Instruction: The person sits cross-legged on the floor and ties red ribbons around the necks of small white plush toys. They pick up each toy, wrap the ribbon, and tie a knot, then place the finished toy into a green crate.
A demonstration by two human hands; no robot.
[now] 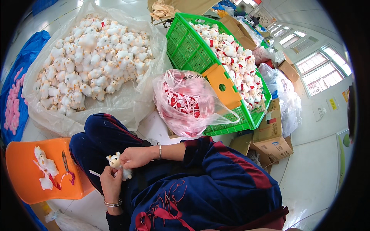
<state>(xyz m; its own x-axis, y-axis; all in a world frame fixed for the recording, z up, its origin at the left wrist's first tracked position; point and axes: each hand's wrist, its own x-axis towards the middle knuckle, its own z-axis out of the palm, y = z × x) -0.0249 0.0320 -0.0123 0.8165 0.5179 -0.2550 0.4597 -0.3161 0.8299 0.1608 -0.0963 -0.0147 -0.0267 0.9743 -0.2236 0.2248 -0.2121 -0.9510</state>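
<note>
A small white plush animal (pixel 114 161) with a dark eye and orange-tipped ears is in my two hands above my lap. My left hand (pixel 110 184) is closed at its neck and chest; a narrow white strip (pixel 95 173) sticks out beside those fingers. My right hand (pixel 135 157) has its fingers pinched together behind the toy's head, touching its neck. What the fingertips press on is partly hidden. On the orange stool (pixel 23 154) to my left lie more white plush toys (pixel 47 164), a red ribbon (pixel 55 183) and small thread snips (pixel 64 161).
A big clear plastic bag (pixel 154 88) of white plush toys lies open ahead. Beside it are a clear bag of red-and-white ribbons (pixel 185 102) and a green crate (pixel 189 44) of toys with red ribbons. Pink pieces (pixel 13 111) lie on a blue sheet (pixel 32 50). Cardboard boxes (pixel 273 144) stand right.
</note>
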